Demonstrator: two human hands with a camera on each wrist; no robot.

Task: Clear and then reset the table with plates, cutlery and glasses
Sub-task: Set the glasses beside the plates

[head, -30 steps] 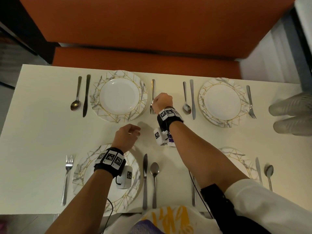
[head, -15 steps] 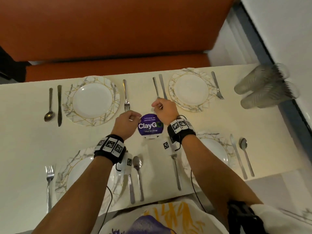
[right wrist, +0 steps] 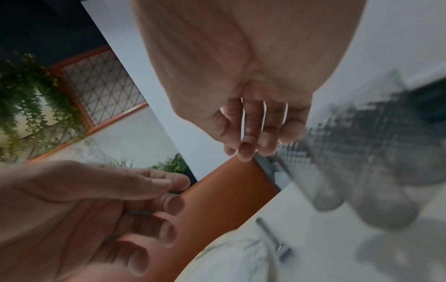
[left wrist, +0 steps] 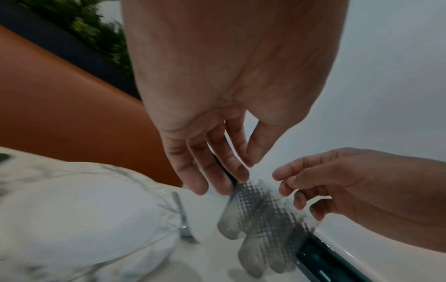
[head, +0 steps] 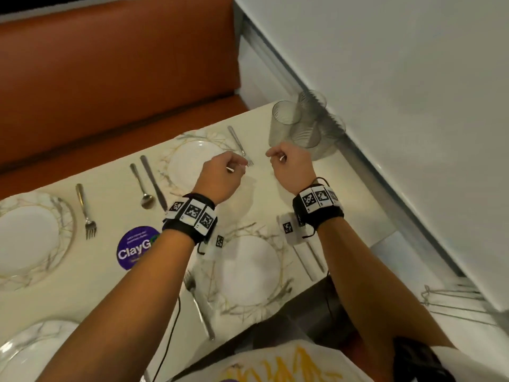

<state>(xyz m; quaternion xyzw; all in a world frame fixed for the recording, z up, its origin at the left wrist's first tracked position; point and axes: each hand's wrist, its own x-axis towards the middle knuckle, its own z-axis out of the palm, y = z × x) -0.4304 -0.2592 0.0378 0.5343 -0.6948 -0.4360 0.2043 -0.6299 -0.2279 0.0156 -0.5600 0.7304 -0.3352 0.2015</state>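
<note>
Several clear ribbed glasses (head: 297, 128) stand bunched at the table's far right corner against the wall; they are blurred in the wrist views (left wrist: 260, 219) (right wrist: 362, 181). My right hand (head: 278, 157) hovers just in front of them, fingers loosely curled, holding nothing (right wrist: 248, 145). My left hand (head: 234, 164) hangs beside it over the far right plate (head: 190, 164) and its fork (head: 238, 143), fingers relaxed and empty (left wrist: 224, 171). A near right plate (head: 248, 268) lies under my wrists, with a fork (head: 198, 307) on its left and a knife and spoon (head: 311, 257) on its right.
A spoon (head: 143, 188), a knife (head: 154, 183), another fork (head: 86, 210) and two more plates (head: 27, 235) (head: 27, 351) lie to the left. A purple round sticker (head: 135, 248) marks the table's middle. An orange bench (head: 110, 78) runs behind; a white wall (head: 385, 106) borders the right.
Both hands moved from the purple sticker at the table's middle to the right, up to the glasses. The view swung right with them. Neither hand picked anything up.
</note>
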